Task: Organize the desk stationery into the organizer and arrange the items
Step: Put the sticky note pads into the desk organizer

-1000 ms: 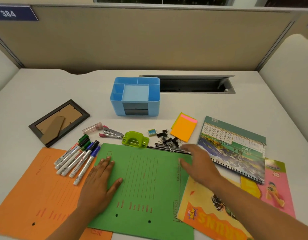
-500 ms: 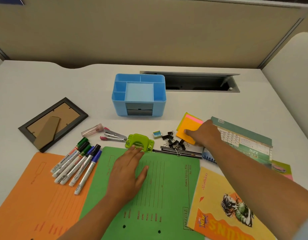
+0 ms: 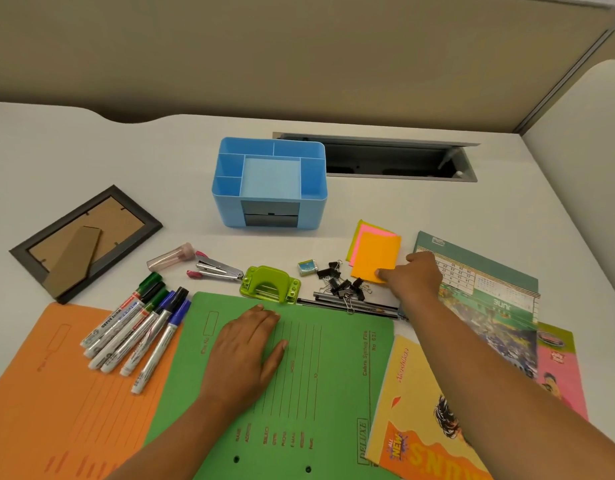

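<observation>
R hand (image 3: pixel 417 278) has gone from the edge of the green folder (image 3: pixel 316 375) over to the sticky notes (image 3: pixel 375 254). L hand (image 3: pixel 247 344) has slid up the folder, closer to the organizer (image 3: pixel 268 181).

L hand lies flat on the folder, fingers straight & side by side, holding nothing. R hand is at the corner of the notes farthest from the organizer. Its fingers are bent & one fingertip sits on the orange top sheet. Can't tell if it has the pad pinched yet or only touches it.

The notes lie flat on the tabletop (image 3: pixel 126 161), in front of the organizer & off to its right, near but not touching. The orange pad is on top, w/ pink & yellow-green peeking out on the organizer side. Its long side runs front to back, a bit tilted.

R hand is the closer one by far. L hand is well apart from the notes. The black clips (image 3: pixel 340 282) lie just beside the notes, on the L hand side.

I think the next move is up, then back & left to the organizer. The square middle tray looks like a fit. The pads sit loose on each other, so they may slide apart.
</observation>
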